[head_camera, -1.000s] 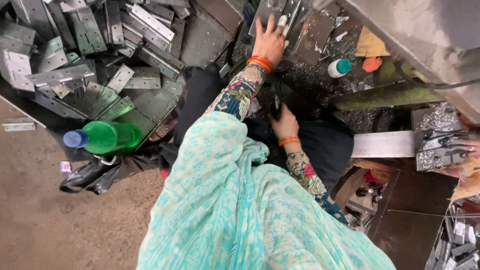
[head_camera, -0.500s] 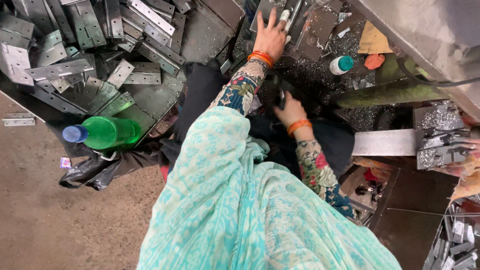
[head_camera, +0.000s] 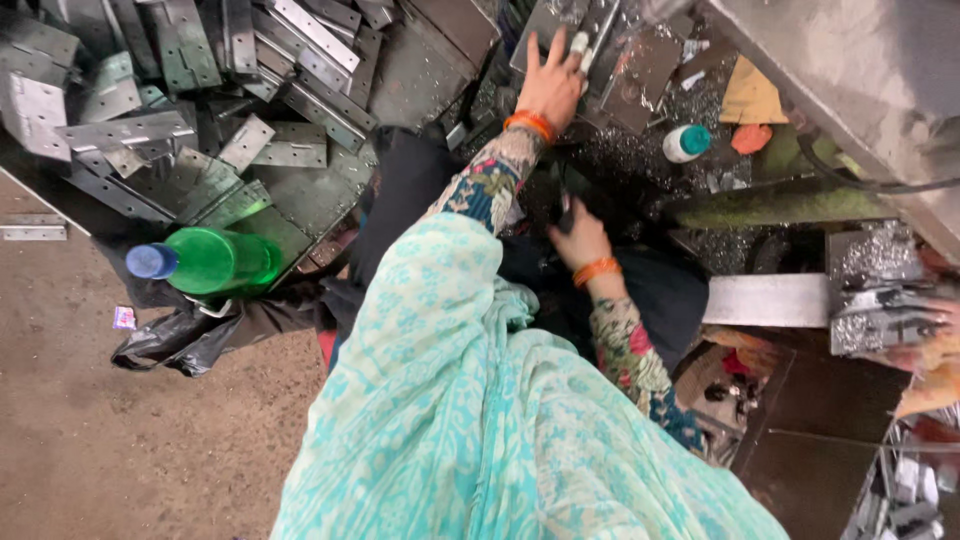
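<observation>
My left hand (head_camera: 551, 86) reaches forward with its fingers spread flat on a grey metal plate (head_camera: 640, 70) at the top of the view; an orange bangle circles the wrist. Closer to my body, my right hand (head_camera: 580, 240), also with an orange bangle, is curled on a small dark object (head_camera: 565, 208) over dark cloth. Both sleeves are floral. A pale turquoise patterned scarf (head_camera: 470, 420) covers my front and hides my lap.
A pile of grey metal brackets and strips (head_camera: 200, 90) lies at the upper left. A green bottle with a blue cap (head_camera: 210, 262) lies beside a black bag (head_camera: 170, 335). A small white jar with a teal lid (head_camera: 686, 142) and metal shavings sit by a machine (head_camera: 860, 90).
My left hand stays spread on the plate. My right hand has shifted slightly near the dark object, and the view has tilted a little.
</observation>
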